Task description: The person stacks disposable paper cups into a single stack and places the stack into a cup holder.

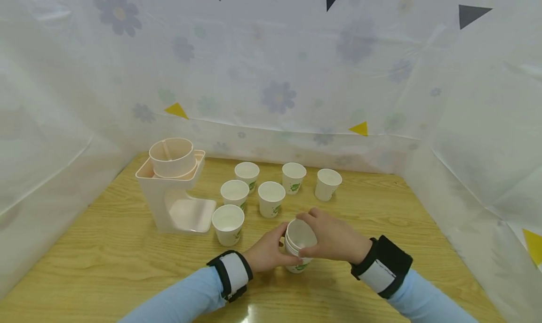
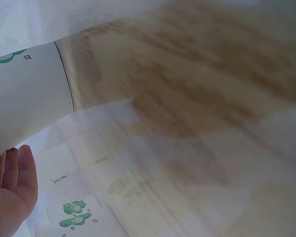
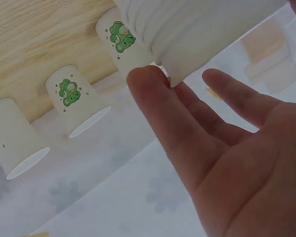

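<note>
A nested stack of white paper cups (image 1: 301, 234) stands on the table in front of me, with several rims close together at its top. My left hand (image 1: 267, 251) grips the stack from the left, fingers behind and thumb in front. From the right, my right hand (image 1: 336, 237) holds the top cup by its rim, fingers at the far side and thumb at the near side. In the right wrist view, those fingertips (image 3: 145, 79) meet the edge of the stack (image 3: 202, 29). Part of the cup wall is hidden by both hands.
Several single paper cups stand upright behind and left of the stack, the nearest cup (image 1: 228, 225) at left. A cream-coloured machine (image 1: 169, 191) with a round top container stands farther left. Plastic sheeting (image 1: 271, 78) encloses the wooden table (image 1: 106, 266) at the back and sides.
</note>
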Available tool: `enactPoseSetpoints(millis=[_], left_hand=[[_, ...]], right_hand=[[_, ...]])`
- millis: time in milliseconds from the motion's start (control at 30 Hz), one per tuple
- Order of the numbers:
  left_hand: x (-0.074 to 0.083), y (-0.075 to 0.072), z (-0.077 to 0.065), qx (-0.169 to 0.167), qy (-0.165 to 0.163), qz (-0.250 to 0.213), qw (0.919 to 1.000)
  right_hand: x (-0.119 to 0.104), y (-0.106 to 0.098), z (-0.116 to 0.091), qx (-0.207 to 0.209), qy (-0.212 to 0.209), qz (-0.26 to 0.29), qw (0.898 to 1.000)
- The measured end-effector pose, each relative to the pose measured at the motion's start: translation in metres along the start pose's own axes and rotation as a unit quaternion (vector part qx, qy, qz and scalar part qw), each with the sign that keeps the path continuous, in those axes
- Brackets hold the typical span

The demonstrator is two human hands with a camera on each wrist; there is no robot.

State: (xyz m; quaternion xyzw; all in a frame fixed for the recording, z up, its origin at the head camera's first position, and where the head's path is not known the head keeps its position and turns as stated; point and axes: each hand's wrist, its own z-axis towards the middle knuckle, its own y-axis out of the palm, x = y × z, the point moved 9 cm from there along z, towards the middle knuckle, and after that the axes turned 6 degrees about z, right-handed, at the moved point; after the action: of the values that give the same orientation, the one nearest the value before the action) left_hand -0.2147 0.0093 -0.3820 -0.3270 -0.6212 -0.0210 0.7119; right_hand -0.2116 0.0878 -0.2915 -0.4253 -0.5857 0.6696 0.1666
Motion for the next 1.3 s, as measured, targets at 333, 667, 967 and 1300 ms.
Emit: enactPoseSetpoints(millis=[333, 667, 967, 1300], left_hand=[[-0.002, -0.003, 0.001, 0.005, 0.001, 0.007, 1.0000], [-0.002, -0.003, 0.001, 0.014, 0.005, 0.006, 0.9999], [-0.003, 0.000, 0.000, 0.013, 0.007, -0.003, 0.9999], [-0.005, 0.000, 0.001, 0.012, 0.005, -0.004, 0.9999]], right_hand=[[0.002, 0.000, 0.005, -0.009, -0.009, -0.007, 1.000], [0.083, -0.038, 0.045, 0.113, 0.101, 0.014, 0.988], [0.159, -0.040, 0.076, 0.201, 0.159, 0.024, 0.966], [0.197, -0.021, 0.089, 0.201, 0.224, 0.073, 0.951]])
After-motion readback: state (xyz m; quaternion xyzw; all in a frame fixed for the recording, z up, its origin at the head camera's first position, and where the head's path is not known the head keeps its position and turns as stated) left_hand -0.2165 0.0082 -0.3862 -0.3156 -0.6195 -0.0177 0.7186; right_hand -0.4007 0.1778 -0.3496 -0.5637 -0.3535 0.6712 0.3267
